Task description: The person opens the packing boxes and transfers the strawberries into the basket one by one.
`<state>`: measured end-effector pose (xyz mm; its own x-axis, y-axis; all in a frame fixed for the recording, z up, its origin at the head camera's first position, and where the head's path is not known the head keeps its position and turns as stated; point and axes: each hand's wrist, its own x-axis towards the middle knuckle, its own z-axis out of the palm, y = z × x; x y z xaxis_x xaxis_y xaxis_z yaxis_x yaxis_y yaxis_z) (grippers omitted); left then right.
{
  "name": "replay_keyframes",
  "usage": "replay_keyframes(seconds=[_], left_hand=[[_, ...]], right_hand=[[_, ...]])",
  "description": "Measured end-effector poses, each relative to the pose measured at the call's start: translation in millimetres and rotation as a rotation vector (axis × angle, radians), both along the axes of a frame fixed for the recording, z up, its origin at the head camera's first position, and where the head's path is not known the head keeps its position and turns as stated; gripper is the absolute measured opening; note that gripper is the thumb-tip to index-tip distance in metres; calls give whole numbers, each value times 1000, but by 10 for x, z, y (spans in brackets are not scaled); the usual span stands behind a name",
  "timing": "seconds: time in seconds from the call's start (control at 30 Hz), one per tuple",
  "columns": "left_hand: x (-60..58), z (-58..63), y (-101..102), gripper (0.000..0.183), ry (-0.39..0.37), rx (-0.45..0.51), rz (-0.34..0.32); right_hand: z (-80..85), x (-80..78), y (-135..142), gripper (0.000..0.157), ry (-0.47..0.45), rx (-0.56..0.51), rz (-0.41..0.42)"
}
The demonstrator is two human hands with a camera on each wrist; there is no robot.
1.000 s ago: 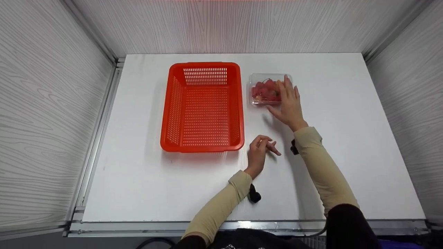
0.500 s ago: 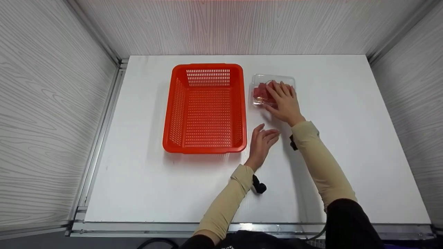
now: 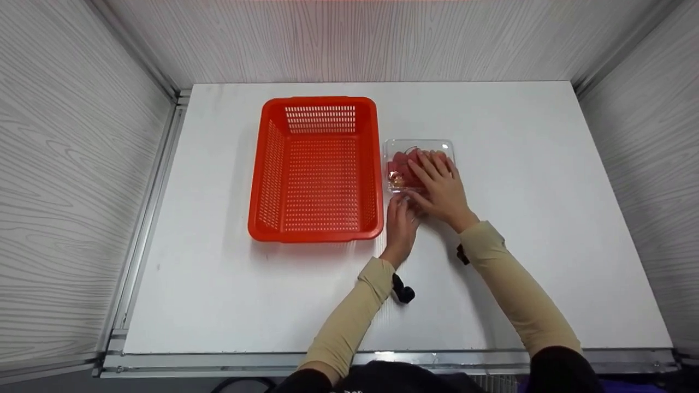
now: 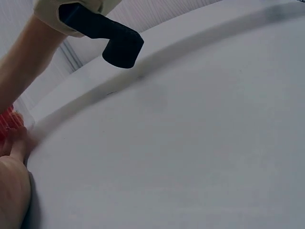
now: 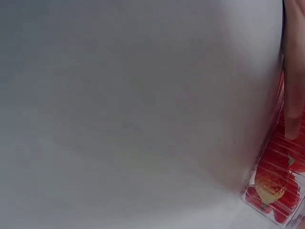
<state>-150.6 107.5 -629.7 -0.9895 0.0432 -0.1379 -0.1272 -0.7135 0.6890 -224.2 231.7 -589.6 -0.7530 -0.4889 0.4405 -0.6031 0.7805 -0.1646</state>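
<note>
A clear plastic box of red and yellowish pieces, with a bit of green, stands right of the red basket. My right hand lies across its top with fingers spread, the thumb at the near edge. In the right wrist view, a finger rests over the ridged clear lid. My left hand is at the box's near side, its fingertips right by the edge and partly overlapped by the right thumb. The left wrist view shows the left hand reaching toward the red contents.
The perforated basket stands upright on the white table, close to the box's left side. Grained panels enclose the back and sides. A metal rail runs along the front edge. Black camera mounts hang at both wrists.
My right hand has settled on the box, and the box has come nearer to me and slightly left. My left hand has moved up to its near edge. The basket stays put.
</note>
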Motion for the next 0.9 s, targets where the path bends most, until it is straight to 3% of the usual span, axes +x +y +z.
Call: replay_keyframes(seconds=[0.1, 0.23, 0.3, 0.43, 0.7, 0.77, 0.9], left_hand=[[-1, -3, -12, 31, 13, -110, 33], [18, -5, -28, 35, 13, -357, 75], [25, -1, -23, 34, 3, -436, 83], [30, 8, 0, 32, -23, -477, 77], [33, 13, 2, 30, -52, -399, 87], [36, 24, -2, 30, -67, -425, 92], [46, 31, 5, 26, -123, -584, 150]], right_hand=[[-5, 83, -30, 67, 11, 0, 6], [-10, 162, -53, 63, 23, 12, 17], [-9, 185, -51, 62, 25, 9, 14], [-6, 215, -28, 61, 29, 0, 7], [-16, 275, 29, 59, 28, 1, 42], [-21, 278, 41, 59, 31, 6, 51], [0, 267, 64, 59, 37, 26, 74]])
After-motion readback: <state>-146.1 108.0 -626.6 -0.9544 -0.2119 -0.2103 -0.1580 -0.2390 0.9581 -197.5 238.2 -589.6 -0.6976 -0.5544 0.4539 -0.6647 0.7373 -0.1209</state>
